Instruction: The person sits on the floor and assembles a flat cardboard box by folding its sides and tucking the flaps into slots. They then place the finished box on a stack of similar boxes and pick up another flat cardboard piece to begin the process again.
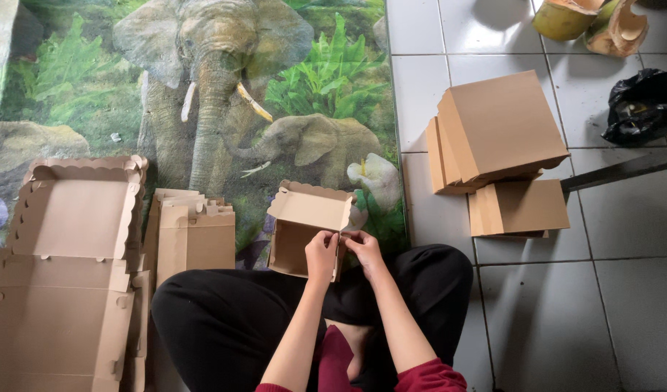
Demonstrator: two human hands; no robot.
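Note:
A small brown cardboard box [302, 231], half folded with its flap up, stands on the floor mat in front of my crossed legs. My left hand [322, 254] grips the box's near right edge. My right hand [364, 247] pinches the same edge from the right side. Both hands meet at that corner.
Flat unfolded box blanks [72, 290] lie at the left, with a smaller stack of blanks [195, 236] beside them. Finished closed boxes [497, 138] are stacked on the white tiles at right. A black plastic bag [642, 105] and cut coconut shells [591, 20] sit at the far right.

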